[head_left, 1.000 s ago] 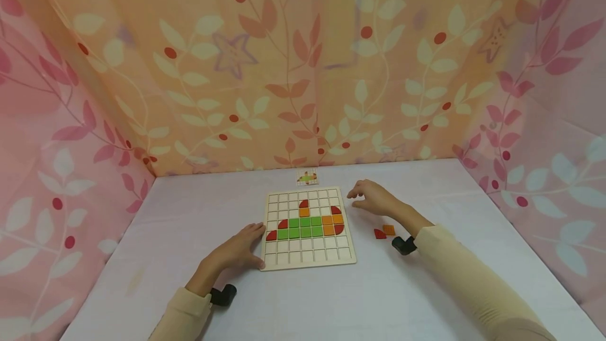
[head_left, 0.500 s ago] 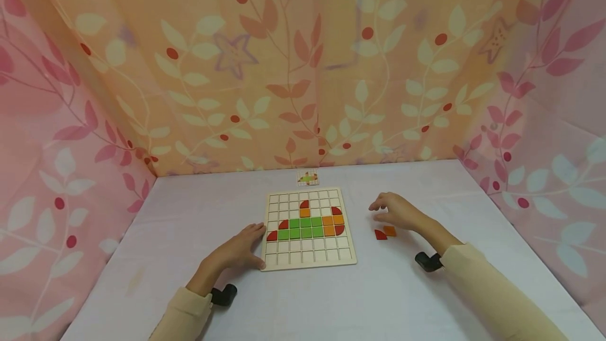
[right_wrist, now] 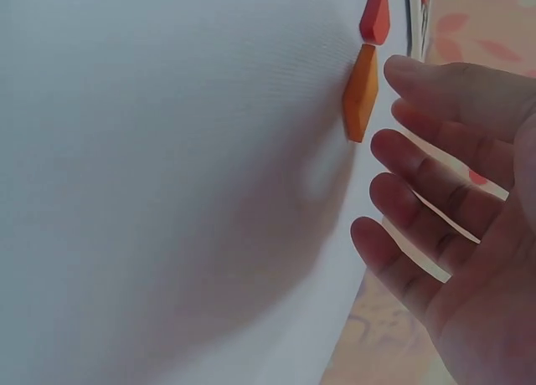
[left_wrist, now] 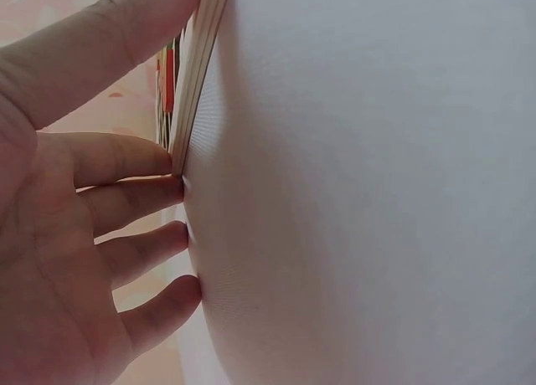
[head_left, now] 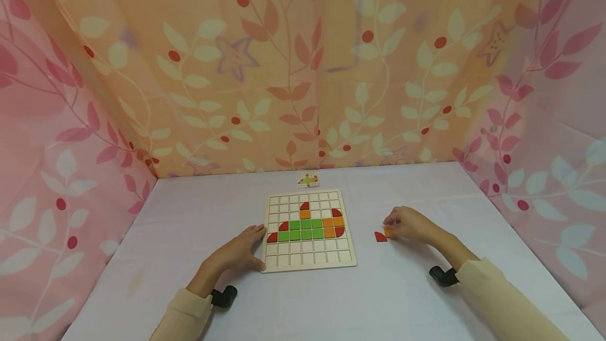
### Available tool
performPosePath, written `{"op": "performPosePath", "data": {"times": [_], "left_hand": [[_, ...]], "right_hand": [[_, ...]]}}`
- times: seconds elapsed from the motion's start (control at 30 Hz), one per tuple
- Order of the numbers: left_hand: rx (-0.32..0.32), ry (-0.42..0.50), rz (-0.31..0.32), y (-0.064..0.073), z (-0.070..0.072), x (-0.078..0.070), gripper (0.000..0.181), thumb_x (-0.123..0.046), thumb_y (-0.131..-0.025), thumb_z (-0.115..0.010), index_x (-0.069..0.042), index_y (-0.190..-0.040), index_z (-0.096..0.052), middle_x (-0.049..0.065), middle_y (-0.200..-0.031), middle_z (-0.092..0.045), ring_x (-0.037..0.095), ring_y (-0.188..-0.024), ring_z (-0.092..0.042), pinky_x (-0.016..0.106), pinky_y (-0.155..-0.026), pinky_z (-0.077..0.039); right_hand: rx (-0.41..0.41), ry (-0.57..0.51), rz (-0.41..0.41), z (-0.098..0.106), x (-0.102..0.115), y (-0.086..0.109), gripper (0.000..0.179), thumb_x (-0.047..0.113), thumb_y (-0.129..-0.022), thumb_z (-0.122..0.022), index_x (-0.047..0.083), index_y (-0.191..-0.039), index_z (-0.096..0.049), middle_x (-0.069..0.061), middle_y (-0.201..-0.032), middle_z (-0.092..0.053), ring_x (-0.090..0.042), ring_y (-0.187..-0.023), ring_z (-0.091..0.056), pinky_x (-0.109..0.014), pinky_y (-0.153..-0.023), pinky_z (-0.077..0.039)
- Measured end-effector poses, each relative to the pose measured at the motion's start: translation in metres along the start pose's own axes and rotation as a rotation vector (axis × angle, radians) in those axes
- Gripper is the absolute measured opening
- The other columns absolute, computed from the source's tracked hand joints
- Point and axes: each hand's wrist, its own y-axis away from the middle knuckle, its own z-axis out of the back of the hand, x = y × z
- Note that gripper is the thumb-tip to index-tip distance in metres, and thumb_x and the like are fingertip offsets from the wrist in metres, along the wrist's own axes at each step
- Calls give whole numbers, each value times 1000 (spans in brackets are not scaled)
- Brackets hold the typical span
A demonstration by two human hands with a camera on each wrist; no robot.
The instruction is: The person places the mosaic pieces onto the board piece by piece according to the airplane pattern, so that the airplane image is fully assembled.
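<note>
A square wooden grid board lies on the table, with green, orange and red tiles forming a shape across it. My left hand rests at the board's left edge, fingers extended; in the left wrist view its thumb and forefinger touch the board's side. Over the loose orange square tile hovers my right hand, partly covering the tile in the head view. The right wrist view shows a small gap between its loosely bent fingers and that tile. Beside the tile lies a loose red quarter-circle tile.
A small pattern card with a similar coloured shape lies behind the board. White cloth covers the table. Patterned curtains stand at the back and both sides. Each wrist carries a black camera.
My right hand has moved from beside the board's upper right, rightward and toward me, down to the loose orange tile. My left hand stays at the board; the tiles have not moved.
</note>
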Motion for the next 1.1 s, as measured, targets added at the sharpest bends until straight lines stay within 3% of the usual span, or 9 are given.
{"op": "performPosePath", "data": {"times": [0.7, 1.1], "left_hand": [[0, -12, -10, 0, 1, 2, 98, -24, -67, -88, -2, -148, -39, 13, -158, -33, 36, -149, -22, 56, -118, -24], [3, -4, -7, -1, -1, 2, 96, -24, -68, -88, -3, -149, -38, 12, -159, -33, 35, -150, -21, 55, -118, -24]], "right_hand": [[-24, 13, 5, -7, -3, 8, 17, 6, -76, -76, 6, -94, -77, 4, -85, -64, -11, -77, -50, -24, -68, -45], [-120, 6, 22, -1, -4, 14, 19, 7, -75, -78, 8, -94, -76, 4, -84, -65, -11, -77, -51, -24, -67, -43]]}}
